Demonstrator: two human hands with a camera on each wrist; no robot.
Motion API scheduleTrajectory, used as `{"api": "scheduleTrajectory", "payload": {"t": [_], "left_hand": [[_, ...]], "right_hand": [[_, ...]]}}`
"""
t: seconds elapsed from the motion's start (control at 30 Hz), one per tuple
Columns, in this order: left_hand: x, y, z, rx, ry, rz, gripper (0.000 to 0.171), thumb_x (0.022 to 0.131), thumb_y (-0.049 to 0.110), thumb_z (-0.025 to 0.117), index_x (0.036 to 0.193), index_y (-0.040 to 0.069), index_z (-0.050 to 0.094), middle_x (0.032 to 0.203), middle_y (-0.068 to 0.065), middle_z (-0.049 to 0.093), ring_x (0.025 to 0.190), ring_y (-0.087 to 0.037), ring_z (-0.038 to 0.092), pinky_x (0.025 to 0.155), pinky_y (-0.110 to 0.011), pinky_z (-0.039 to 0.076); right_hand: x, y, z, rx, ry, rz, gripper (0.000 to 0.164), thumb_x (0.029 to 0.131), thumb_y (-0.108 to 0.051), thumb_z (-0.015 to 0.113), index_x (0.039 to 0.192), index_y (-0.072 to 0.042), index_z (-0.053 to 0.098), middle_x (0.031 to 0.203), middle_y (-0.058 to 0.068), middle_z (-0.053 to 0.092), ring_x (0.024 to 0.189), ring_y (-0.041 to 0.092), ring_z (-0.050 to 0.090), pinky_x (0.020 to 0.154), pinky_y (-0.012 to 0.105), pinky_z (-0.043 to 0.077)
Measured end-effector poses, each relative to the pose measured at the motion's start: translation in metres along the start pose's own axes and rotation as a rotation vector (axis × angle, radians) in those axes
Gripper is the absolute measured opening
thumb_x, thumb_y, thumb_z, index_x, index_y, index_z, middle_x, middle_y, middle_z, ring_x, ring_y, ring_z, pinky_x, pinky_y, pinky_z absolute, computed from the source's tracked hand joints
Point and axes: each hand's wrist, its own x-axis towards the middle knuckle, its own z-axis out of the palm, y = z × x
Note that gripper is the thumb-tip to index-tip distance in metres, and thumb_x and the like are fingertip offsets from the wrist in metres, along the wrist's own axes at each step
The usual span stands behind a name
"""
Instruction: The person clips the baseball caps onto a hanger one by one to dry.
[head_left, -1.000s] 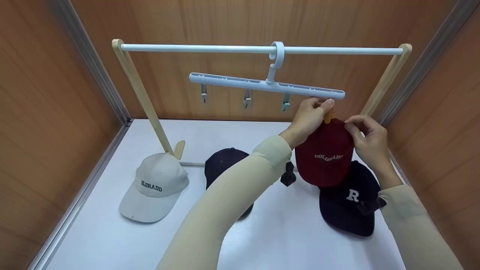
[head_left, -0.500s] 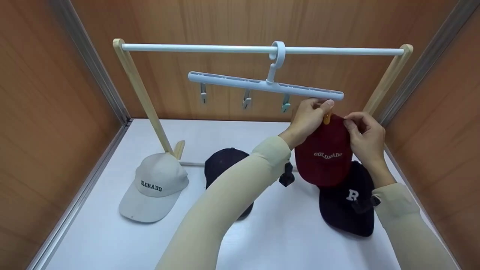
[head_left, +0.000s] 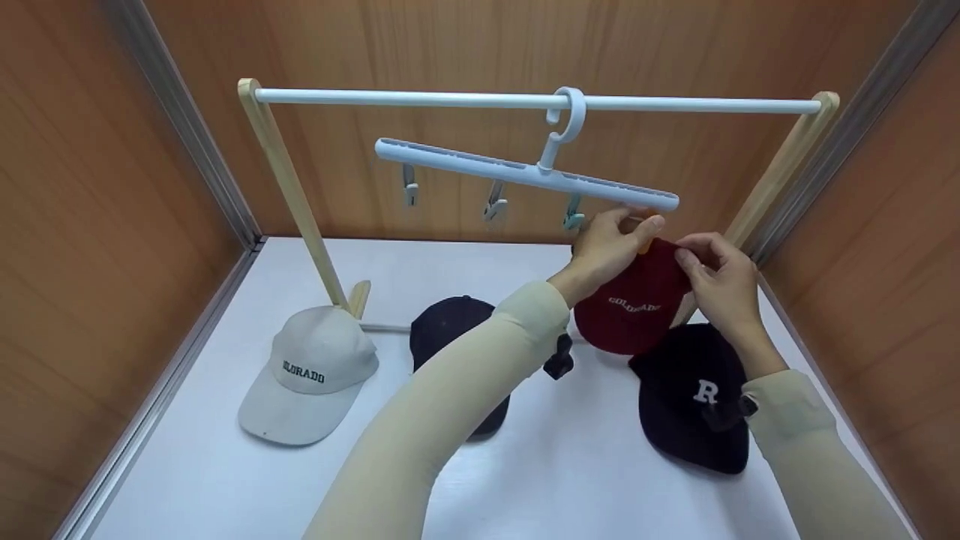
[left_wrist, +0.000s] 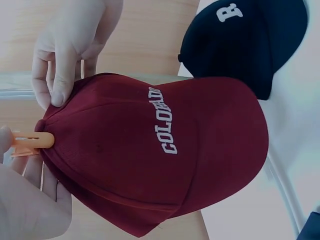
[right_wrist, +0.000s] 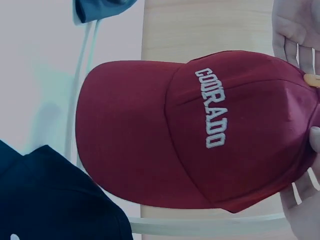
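Note:
A dark red baseball cap point(head_left: 628, 304) lettered COLORADO hangs brim down between both hands. My left hand point(head_left: 611, 244) pinches an orange clip point(left_wrist: 42, 140), whose jaws sit on the top of the cap's crown. With thumb and fingers, my right hand point(head_left: 724, 289) grips the crown beside the clip. Just above the left hand is the lower right end of a pale blue clip hanger point(head_left: 525, 174), tilted and hooked over a white rail point(head_left: 420, 98). Three more clips, including a teal clip point(head_left: 573, 216), dangle from it. The left hand hides where the orange clip meets the hanger.
A light grey cap point(head_left: 319, 367) lies on the white table point(head_left: 195, 465) at left. Another dark cap point(head_left: 450, 322) is partly behind the left sleeve. Below the right hand lies a navy cap point(head_left: 694, 397) with a white R. Wooden posts point(head_left: 292, 202) support the rail.
The red cap has shifted left, its brim swinging up and away from the navy cap. Both hands have moved slightly left, and the hanger's right end tips lower.

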Motion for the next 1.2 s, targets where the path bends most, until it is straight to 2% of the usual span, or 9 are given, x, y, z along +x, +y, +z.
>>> {"api": "scheduleTrajectory", "payload": {"t": [0.2,0.37,0.43,0.53,0.7,0.73,0.9,1.13,1.2], "left_hand": [[-0.001,-0.007,-0.001,0.073,-0.015,0.024,0.040,0.105,0.046,0.066,0.141,0.030,0.067,0.122,0.011,0.076,0.116,-0.006,0.069,0.107,-0.039,0.055],[-0.003,-0.013,-0.002,0.097,-0.021,0.029,0.042,0.105,0.047,0.065,0.144,0.031,0.065,0.126,0.011,0.074,0.119,-0.006,0.068,0.110,-0.043,0.052],[-0.003,-0.016,-0.003,0.083,-0.025,0.034,0.043,0.105,0.046,0.065,0.146,0.030,0.063,0.129,0.009,0.074,0.121,-0.007,0.068,0.109,-0.042,0.053],[-0.004,-0.018,-0.004,0.059,-0.030,0.040,0.046,0.106,0.045,0.064,0.148,0.027,0.061,0.132,0.007,0.073,0.123,-0.009,0.067,0.107,-0.038,0.055],[-0.004,-0.022,-0.007,0.063,-0.034,0.037,0.046,0.107,0.045,0.064,0.149,0.026,0.060,0.136,0.005,0.071,0.126,-0.011,0.066,0.108,-0.040,0.054],[-0.004,-0.023,-0.008,0.067,-0.032,0.039,0.046,0.106,0.044,0.064,0.149,0.026,0.060,0.137,0.004,0.071,0.127,-0.011,0.066,0.108,-0.040,0.054],[-0.004,-0.030,-0.014,0.109,-0.032,0.059,0.049,0.106,0.044,0.065,0.152,0.028,0.057,0.144,0.005,0.067,0.132,-0.014,0.064,0.110,-0.042,0.053],[-0.006,-0.041,-0.026,0.221,-0.029,0.083,0.051,0.106,0.043,0.065,0.154,0.028,0.054,0.148,0.002,0.064,0.142,-0.020,0.056,0.117,-0.050,0.045],[-0.007,-0.044,-0.031,0.244,-0.028,0.092,0.052,0.106,0.041,0.066,0.154,0.026,0.054,0.148,0.002,0.064,0.142,-0.020,0.055,0.118,-0.048,0.045]], "right_hand": [[-0.001,0.000,0.000,-0.064,-0.067,-0.009,0.024,0.108,-0.024,0.064,0.127,-0.010,0.071,0.121,0.005,0.073,0.113,0.004,0.066,0.091,0.015,0.054],[-0.002,-0.002,0.004,-0.103,-0.083,-0.051,0.026,0.108,-0.022,0.064,0.131,-0.010,0.069,0.126,0.005,0.073,0.123,0.019,0.064,0.108,0.037,0.051],[-0.003,-0.003,0.005,-0.107,-0.085,-0.074,0.027,0.107,-0.019,0.065,0.132,-0.008,0.068,0.129,0.006,0.072,0.127,0.026,0.062,0.110,0.040,0.049],[-0.005,-0.006,0.005,-0.103,-0.081,-0.097,0.028,0.106,-0.015,0.067,0.133,-0.007,0.068,0.131,0.008,0.071,0.129,0.032,0.060,0.109,0.037,0.048],[-0.008,-0.010,0.007,-0.090,-0.072,-0.119,0.029,0.105,-0.011,0.068,0.133,-0.006,0.068,0.131,0.010,0.070,0.127,0.028,0.061,0.109,0.049,0.050],[-0.009,-0.011,0.007,-0.087,-0.072,-0.120,0.029,0.105,-0.011,0.068,0.133,-0.006,0.068,0.131,0.009,0.070,0.126,0.026,0.061,0.109,0.050,0.050],[-0.014,-0.014,0.011,-0.078,-0.072,-0.137,0.031,0.104,-0.010,0.069,0.134,-0.005,0.067,0.132,0.009,0.070,0.124,0.020,0.061,0.107,0.032,0.051],[-0.023,-0.017,0.017,-0.057,-0.071,-0.156,0.033,0.101,-0.004,0.072,0.134,-0.006,0.068,0.132,0.008,0.070,0.121,0.005,0.059,0.102,0.033,0.055],[-0.027,-0.016,0.020,-0.052,-0.075,-0.151,0.034,0.100,-0.002,0.071,0.134,-0.006,0.068,0.132,0.007,0.070,0.119,-0.001,0.058,0.100,0.026,0.054]]}}
